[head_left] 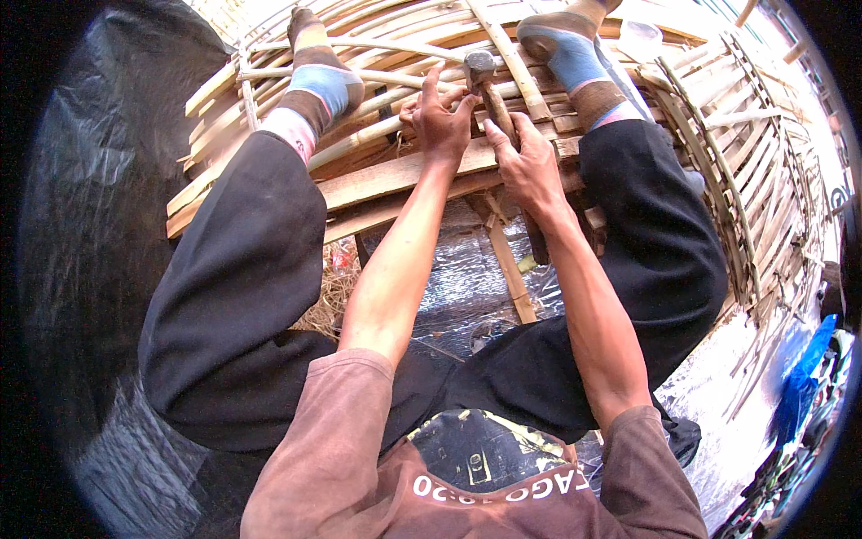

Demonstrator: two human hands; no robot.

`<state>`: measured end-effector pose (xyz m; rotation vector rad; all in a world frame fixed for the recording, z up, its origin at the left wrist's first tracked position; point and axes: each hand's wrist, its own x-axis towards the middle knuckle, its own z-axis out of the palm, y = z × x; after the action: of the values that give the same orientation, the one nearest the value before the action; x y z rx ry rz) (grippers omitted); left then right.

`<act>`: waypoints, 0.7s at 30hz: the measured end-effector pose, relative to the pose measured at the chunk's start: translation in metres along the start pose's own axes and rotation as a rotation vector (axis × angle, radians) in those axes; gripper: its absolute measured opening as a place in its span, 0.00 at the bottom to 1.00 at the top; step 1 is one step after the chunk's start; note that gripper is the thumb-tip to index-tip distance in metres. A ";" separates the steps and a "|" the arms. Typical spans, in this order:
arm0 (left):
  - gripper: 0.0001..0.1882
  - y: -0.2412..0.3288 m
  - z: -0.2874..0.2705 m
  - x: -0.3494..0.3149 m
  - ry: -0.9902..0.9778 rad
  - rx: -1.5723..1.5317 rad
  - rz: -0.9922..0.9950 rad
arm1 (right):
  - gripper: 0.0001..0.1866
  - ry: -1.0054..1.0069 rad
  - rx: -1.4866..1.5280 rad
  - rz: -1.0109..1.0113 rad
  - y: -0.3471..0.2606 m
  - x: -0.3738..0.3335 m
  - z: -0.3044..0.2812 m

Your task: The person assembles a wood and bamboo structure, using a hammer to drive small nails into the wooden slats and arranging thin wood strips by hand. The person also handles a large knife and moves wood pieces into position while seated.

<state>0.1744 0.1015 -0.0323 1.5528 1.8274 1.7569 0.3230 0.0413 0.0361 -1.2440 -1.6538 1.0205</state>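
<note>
My right hand [528, 162] is closed around the wooden handle of a hammer [495, 108]. Its dark metal head points away from me, close beside the fingers of my left hand. My left hand [442, 121] is held over pale wooden poles [368, 135], its thumb and fingers drawn together. Whatever they pinch, if anything, is too small to make out. Under both hands runs a flat wooden plank [386, 184], part of a slatted frame of poles and strips.
My feet in striped socks [323, 85] rest on the slats at both sides. A curved lattice of thin sticks [754, 171] stands at the right. Black plastic sheeting [99, 225] spreads along the left. Shiny foil-like sheet [458, 269] and dry straw [334, 292] show below the plank.
</note>
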 end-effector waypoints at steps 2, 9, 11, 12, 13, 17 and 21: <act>0.36 0.008 0.000 0.000 -0.003 0.046 0.005 | 0.17 0.034 0.025 -0.015 -0.002 0.000 0.001; 0.36 0.010 -0.001 -0.002 0.063 0.097 0.065 | 0.19 0.084 -0.071 -0.098 -0.001 0.002 0.002; 0.36 0.008 0.001 -0.002 0.050 0.066 0.041 | 0.20 0.087 -0.077 -0.043 0.001 0.003 0.001; 0.36 0.010 0.001 0.002 0.066 0.095 0.040 | 0.19 0.060 -0.043 0.007 -0.010 0.003 -0.003; 0.35 0.011 -0.001 0.000 0.080 0.114 0.061 | 0.19 0.078 -0.011 -0.051 -0.013 0.003 -0.004; 0.36 0.014 -0.001 -0.003 0.093 0.150 0.067 | 0.17 0.103 -0.068 -0.166 0.004 0.003 0.001; 0.36 0.011 0.001 -0.002 0.077 0.105 0.039 | 0.16 0.115 -0.092 -0.182 0.008 0.005 0.007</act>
<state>0.1822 0.0980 -0.0252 1.5900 1.9679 1.7882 0.3181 0.0466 0.0273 -1.1644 -1.7050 0.7559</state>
